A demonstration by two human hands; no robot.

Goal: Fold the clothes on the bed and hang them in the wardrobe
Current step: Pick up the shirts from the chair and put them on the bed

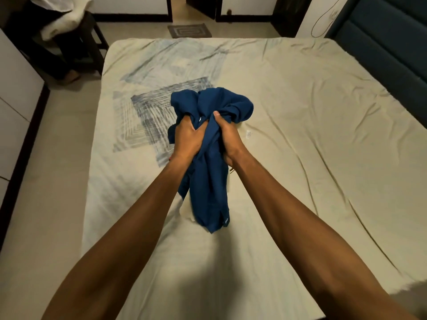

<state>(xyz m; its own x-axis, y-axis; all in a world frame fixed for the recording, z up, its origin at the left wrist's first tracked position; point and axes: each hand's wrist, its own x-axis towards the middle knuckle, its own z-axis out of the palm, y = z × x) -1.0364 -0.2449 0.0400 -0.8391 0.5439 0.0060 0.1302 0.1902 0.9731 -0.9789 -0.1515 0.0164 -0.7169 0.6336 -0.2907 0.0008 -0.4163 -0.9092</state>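
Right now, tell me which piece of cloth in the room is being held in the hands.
The dark blue garment: the left hand and right hand clutch it bunched above the bed. The white cloths lie untouched on the chair, far left.

Garment (209, 172) held above bed (300, 135) centre, left hand (187, 139) at its 9 o'clock, right hand (227, 137) at 3. Chair (69, 42) off bed's 10 o'clock corner; doormat (189, 30) on floor at 12; headboard (388, 47) at 2.
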